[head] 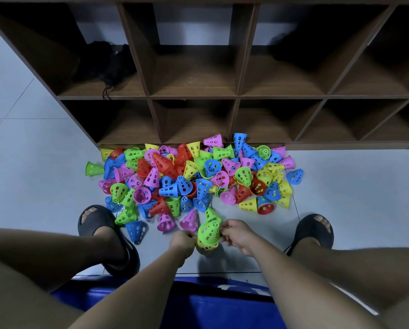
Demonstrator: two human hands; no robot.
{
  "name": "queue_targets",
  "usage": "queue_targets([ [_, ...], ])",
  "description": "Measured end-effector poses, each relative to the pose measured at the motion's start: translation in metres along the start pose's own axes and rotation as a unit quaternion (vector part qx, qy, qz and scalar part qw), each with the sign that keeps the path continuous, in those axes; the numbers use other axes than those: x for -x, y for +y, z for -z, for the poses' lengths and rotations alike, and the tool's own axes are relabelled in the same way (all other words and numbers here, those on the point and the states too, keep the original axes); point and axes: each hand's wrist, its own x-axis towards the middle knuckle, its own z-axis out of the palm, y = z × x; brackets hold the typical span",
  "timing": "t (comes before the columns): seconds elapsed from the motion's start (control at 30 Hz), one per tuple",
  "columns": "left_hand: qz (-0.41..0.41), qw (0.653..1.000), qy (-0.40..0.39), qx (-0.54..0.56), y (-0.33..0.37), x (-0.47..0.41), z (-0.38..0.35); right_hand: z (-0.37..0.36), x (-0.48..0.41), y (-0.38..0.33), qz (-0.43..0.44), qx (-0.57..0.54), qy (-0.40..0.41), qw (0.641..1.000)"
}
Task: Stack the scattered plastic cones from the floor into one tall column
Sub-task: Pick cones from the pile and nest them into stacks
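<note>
My view looks down from the head camera at both hands, low and centre. They are close together over the floor (355,186), between my feet. The left hand (183,241) has its fingers curled in at the left side of a yellow cone (204,250) and grips it. The right hand (238,236) pinches the right rim of a green cone (208,230) with its fingertips. The green cone sits over the yellow cone, tip pointing up toward the camera, and only the yellow cone's lower edge shows beneath it. I cannot tell if the pair rests on the floor or is lifted; a shadow falls just below it. A second green one (211,214) lies just behind, touching or nearly so. The pile (194,176) of loose cones spreads on the floor in front of the hands, against the foot of the shelf (149,100): blue, pink, red, yellow and green, all perforated, lying at every angle and heaped on each other. A few strays lie at the edges, one green at far left and one blue at far right. The shelf is dark wood with open cubbies. A dark cloth (104,65) sits in the upper left cubby. The left sandal (104,224) touches the pile's near edge, and the right sandal (315,230) stands apart from it. A blue pad (210,302) runs under my forearms.
</note>
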Motion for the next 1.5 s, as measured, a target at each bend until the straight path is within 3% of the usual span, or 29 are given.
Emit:
queue_targets([
  [0.53, 0.013, 1.0, 0.006, -0.026, -0.011, -0.02, -0.005, -0.006, -0.018, 0.019, 0.023, 0.152, 0.047, 0.987],
  [0.73, 0.023, 0.999, 0.035, 0.004, -0.004, -0.03, 0.005, -0.011, -0.04, 0.02, 0.036, 0.148, 0.087, 0.984],
  [1.03, 0.014, 0.991, -0.033, 0.133, 0.018, -0.046, 0.008, -0.014, -0.074, 0.015, 0.028, 0.108, 0.046, 0.993],
  [1.23, 0.038, 0.987, -0.002, 0.156, 0.008, -0.055, 0.01, -0.008, -0.088, 0.02, 0.001, 0.11, 0.047, 0.993],
  [1.4, 0.028, 0.982, 0.081, 0.169, 0.006, -0.056, 0.019, -0.007, -0.082, 0.015, 0.022, 0.113, 0.124, 0.986],
  [1.5, 0.027, 0.979, 0.092, 0.178, 0.015, -0.051, 0.025, -0.004, -0.069, 0.007, 0.051, 0.108, 0.182, 0.976],
])
